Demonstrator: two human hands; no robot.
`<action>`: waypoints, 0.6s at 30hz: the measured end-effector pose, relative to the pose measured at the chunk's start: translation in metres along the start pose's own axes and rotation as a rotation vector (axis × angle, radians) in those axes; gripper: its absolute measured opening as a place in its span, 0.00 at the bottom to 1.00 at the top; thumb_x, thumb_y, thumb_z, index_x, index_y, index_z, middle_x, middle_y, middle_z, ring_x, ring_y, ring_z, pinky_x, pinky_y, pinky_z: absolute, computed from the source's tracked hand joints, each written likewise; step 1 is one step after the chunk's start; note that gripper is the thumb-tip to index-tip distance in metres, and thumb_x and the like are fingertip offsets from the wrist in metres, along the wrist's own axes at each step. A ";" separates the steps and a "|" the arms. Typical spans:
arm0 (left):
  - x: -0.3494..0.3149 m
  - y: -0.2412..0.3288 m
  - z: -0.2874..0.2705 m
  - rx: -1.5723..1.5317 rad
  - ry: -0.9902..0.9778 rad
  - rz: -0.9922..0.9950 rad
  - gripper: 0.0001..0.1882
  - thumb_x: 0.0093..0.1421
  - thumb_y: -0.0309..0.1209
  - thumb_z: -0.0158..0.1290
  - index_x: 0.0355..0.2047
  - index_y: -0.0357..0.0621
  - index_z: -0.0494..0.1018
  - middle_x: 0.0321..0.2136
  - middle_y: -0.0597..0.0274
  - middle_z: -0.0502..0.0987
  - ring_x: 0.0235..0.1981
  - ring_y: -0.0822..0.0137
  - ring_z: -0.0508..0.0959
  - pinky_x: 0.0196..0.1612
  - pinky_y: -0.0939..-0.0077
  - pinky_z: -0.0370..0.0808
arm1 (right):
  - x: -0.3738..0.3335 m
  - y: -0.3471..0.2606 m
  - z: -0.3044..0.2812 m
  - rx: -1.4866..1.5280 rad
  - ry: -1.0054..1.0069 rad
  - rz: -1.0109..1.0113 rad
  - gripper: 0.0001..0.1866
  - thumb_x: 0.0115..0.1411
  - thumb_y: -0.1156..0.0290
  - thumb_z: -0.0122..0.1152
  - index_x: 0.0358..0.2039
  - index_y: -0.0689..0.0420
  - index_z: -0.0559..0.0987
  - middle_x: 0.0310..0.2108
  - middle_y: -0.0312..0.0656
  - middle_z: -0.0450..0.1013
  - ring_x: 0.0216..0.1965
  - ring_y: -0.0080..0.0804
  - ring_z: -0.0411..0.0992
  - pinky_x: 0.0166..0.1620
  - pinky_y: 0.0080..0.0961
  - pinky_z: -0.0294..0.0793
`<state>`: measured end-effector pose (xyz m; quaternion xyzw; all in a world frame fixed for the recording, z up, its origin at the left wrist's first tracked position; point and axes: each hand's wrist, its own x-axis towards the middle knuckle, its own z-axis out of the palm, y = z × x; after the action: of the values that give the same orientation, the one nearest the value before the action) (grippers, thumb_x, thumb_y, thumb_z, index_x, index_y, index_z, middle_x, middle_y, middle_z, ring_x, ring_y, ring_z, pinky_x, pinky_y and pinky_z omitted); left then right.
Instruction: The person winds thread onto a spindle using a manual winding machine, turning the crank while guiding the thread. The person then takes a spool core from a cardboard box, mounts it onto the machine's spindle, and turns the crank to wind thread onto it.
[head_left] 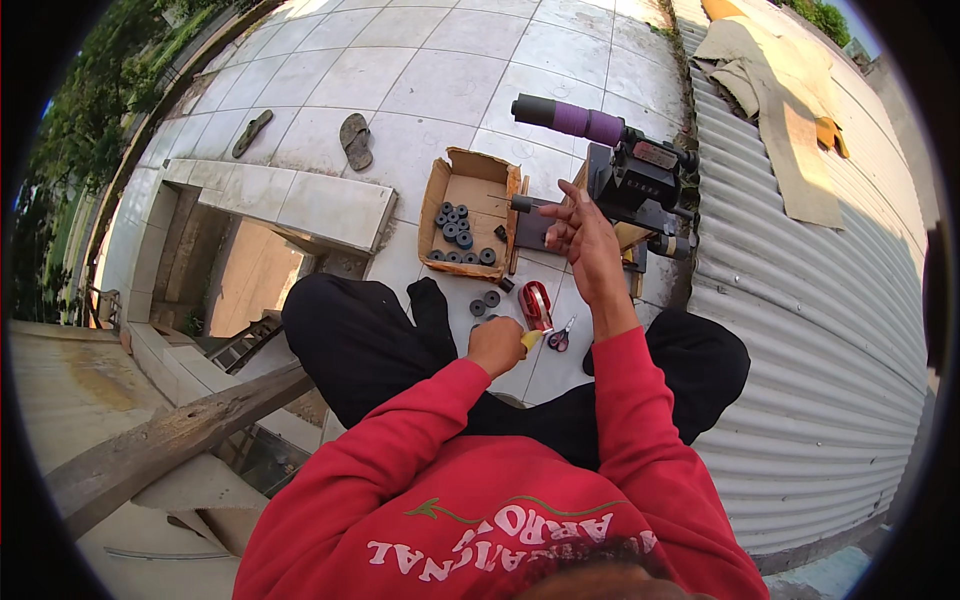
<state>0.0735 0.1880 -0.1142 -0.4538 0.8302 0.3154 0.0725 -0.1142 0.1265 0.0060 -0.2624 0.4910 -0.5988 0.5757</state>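
My left hand is closed in a fist low over the tiles, with a small yellow object poking out at its thumb side; the rest of that object is hidden. Beside it lie a red tape dispenser and a pair of scissors. My right hand is raised with its fingers apart and nothing visible in them. It is nearest to a dark machine that carries a purple-wrapped roll. A short dark spindle sticks out just left of the right fingers.
An open cardboard box holds several small dark rolls. More dark rolls lie on the tiles before it. Two sandals rest farther off. Corrugated roofing borders the right; a stairwell opening and wooden beam are left.
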 end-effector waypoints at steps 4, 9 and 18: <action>0.009 -0.021 -0.013 0.136 0.321 0.056 0.17 0.61 0.36 0.63 0.48 0.44 0.83 0.43 0.46 0.83 0.49 0.48 0.83 0.51 0.56 0.79 | -0.021 0.025 0.001 -0.216 0.056 -0.065 0.20 0.79 0.67 0.48 0.65 0.58 0.76 0.26 0.32 0.71 0.23 0.13 0.61 0.27 0.17 0.61; 0.062 -0.013 -0.089 -0.713 0.389 -0.120 0.17 0.70 0.31 0.51 0.55 0.37 0.77 0.43 0.46 0.83 0.49 0.55 0.84 0.50 0.66 0.78 | -0.084 0.126 -0.009 -0.697 -0.015 -0.091 0.18 0.74 0.72 0.52 0.60 0.56 0.81 0.27 0.46 0.77 0.25 0.35 0.75 0.31 0.33 0.73; 0.033 0.035 -0.096 -1.347 0.287 -0.119 0.14 0.73 0.31 0.50 0.46 0.34 0.82 0.34 0.58 0.85 0.31 0.78 0.81 0.30 0.83 0.72 | -0.058 0.133 -0.063 -1.290 0.134 -0.192 0.17 0.70 0.70 0.55 0.56 0.58 0.82 0.53 0.62 0.79 0.55 0.58 0.78 0.57 0.47 0.77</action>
<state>0.0422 0.1214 -0.0355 -0.4817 0.4285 0.6949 -0.3185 -0.1002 0.2187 -0.1215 -0.5599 0.7608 -0.2478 0.2152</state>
